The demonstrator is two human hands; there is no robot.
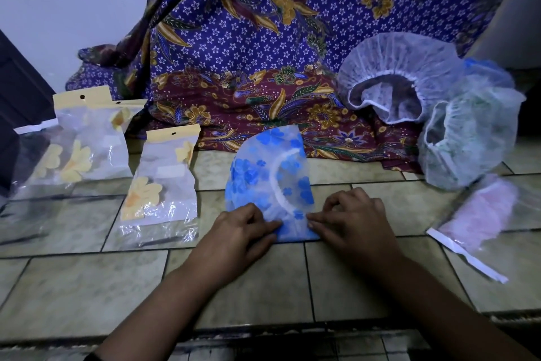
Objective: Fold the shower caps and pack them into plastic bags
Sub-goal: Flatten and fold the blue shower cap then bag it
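- Head view: your left hand and right hand each pinch the blue-flowered shower cap at its 6 o'clock edge.
- A packed bag lies at the cap's 9 o'clock.

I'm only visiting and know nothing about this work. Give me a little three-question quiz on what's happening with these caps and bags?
1. True or false: the left hand and the right hand both pinch the near edge of the blue-flowered cap.
2. The bag with the pink cap lies: A) on the person's left; B) on the person's right; C) under the blue-flowered cap.
3. Fill in: the nearest packed bag on the left shows ____ flowers.
Key: 1 true; 2 B; 3 yellow.
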